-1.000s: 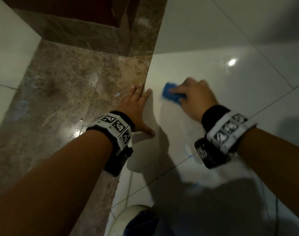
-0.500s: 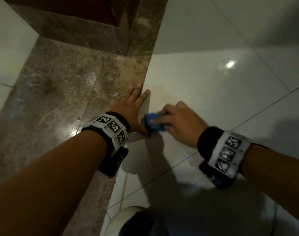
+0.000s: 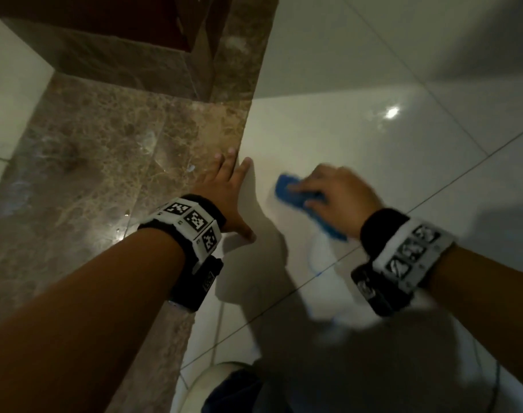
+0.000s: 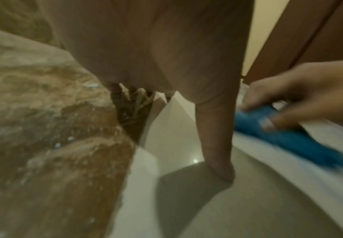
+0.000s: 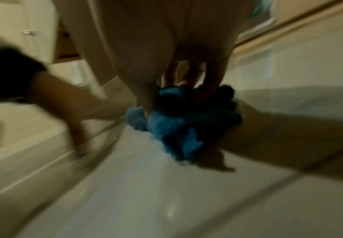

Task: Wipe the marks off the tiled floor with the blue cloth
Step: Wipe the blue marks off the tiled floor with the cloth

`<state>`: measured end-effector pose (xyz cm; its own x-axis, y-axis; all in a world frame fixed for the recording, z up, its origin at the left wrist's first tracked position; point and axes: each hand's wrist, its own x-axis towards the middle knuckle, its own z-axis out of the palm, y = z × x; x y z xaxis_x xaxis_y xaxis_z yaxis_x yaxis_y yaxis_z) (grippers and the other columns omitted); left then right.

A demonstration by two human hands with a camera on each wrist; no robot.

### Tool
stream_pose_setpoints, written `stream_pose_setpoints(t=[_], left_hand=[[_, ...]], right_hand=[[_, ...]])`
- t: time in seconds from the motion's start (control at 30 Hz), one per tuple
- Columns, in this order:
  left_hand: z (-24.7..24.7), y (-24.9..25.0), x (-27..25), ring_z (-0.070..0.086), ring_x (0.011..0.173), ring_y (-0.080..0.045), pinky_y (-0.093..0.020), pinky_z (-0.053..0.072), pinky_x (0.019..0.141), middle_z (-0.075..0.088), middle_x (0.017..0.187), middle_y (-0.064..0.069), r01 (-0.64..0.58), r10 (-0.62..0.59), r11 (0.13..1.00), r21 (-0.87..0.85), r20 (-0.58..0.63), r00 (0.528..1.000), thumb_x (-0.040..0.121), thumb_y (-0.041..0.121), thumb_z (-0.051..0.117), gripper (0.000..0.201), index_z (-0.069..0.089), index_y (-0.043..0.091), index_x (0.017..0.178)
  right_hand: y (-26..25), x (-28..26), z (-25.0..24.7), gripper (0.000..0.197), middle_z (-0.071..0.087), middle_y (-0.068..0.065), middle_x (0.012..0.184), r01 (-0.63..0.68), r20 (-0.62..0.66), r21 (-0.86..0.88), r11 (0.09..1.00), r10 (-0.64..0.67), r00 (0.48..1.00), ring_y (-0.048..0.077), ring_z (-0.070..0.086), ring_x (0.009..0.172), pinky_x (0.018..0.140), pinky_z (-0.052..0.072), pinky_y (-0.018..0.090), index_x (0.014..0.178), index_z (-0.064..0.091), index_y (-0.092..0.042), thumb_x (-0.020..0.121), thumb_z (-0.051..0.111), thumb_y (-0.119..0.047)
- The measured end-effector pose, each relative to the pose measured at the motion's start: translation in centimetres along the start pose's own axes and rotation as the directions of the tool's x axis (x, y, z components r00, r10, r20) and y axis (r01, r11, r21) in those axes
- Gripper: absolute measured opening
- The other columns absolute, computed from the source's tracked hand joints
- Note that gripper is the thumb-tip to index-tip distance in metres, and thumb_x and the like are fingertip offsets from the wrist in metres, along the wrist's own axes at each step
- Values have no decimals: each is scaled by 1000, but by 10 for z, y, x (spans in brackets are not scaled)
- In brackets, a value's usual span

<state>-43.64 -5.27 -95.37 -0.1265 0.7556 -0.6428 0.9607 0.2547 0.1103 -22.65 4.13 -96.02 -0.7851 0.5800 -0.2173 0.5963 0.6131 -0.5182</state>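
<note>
The right hand (image 3: 340, 198) gripped the blue cloth (image 3: 302, 201), its fingers (image 5: 213, 80) curled round the bunched fabric and pressing it onto the white tiled floor (image 3: 358, 144). The cloth lay just right of the left hand (image 3: 227, 192), apart from it. That hand rested flat, fingers (image 3: 230, 162) straight and close together, thumb splayed, across the edge where the white tiles met a brown marble strip (image 3: 105, 174). A thin blue line (image 3: 313, 263) showed near a grout joint. The wristbands (image 3: 191, 222) bore black-and-white square codes; no writing was legible.
</note>
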Motion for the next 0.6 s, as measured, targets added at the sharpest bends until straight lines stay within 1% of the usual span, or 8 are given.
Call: stream_pose_setpoints(t=[0.1,0.17,0.23,0.3,0.37,0.5,0.53,0.6], left_hand=[[-2,10,-4,-22,145,-26,-51,-3,117,-30,156,-6,-24,25,996,87,-5,1000,59,69,76,143,-25,21,149],[-3,22,-3,-24,145,-26,-53,-4,117,-32,155,-6,-84,84,991,101,1,996,58,71,74,144,-26,19,148],[-3,35,0,-26,144,-26,-53,-4,118,-33,154,-7,-146,146,985,96,7,989,59,70,75,145,-27,18,147],[-2,42,4,-26,144,-26,-51,-6,118,-34,154,-7,-173,171,981,84,28,985,59,67,77,145,-27,18,148],[2,44,7,-24,144,-27,-49,-6,116,-34,154,-6,-183,178,978,102,57,982,57,67,79,147,-26,20,148],[4,43,7,-23,145,-26,-48,-6,117,-33,155,-5,-177,171,977,116,56,984,53,66,81,150,-25,21,149],[3,44,6,-23,145,-26,-48,-6,117,-33,155,-5,-172,167,978,121,54,984,53,65,81,149,-25,21,149],[2,46,6,-22,145,-27,-48,-5,117,-33,155,-6,-168,161,976,139,57,985,55,65,81,148,-25,21,149]], right_hand=[[39,11,-18,36,57,13,109,-253,-219,106,962,270,938,38,53,100,94,43,41,120,62,-27,88,58,-11],[28,1,-11,38,57,12,111,-216,-189,7,976,213,959,39,53,98,91,44,44,122,61,-28,88,56,-13],[-4,-23,6,39,57,6,114,-20,-51,-112,994,14,999,35,51,94,84,45,44,122,60,-32,87,55,-16],[-17,-44,15,39,59,2,115,126,84,-104,987,-118,989,31,50,91,78,47,42,119,62,-32,84,56,-15],[2,-38,3,41,59,4,115,69,74,-52,996,-65,995,32,52,95,82,46,41,119,63,-31,83,56,-13],[50,-18,-19,40,58,10,112,-238,-207,90,967,252,945,33,54,101,90,39,25,122,61,-28,88,56,-7],[45,-22,-14,41,58,10,113,-229,-206,74,971,240,949,34,53,101,91,40,30,122,61,-27,87,57,-7],[16,-39,1,41,58,7,114,-81,-101,-26,996,78,992,35,51,99,89,42,39,122,61,-29,86,58,-10]])
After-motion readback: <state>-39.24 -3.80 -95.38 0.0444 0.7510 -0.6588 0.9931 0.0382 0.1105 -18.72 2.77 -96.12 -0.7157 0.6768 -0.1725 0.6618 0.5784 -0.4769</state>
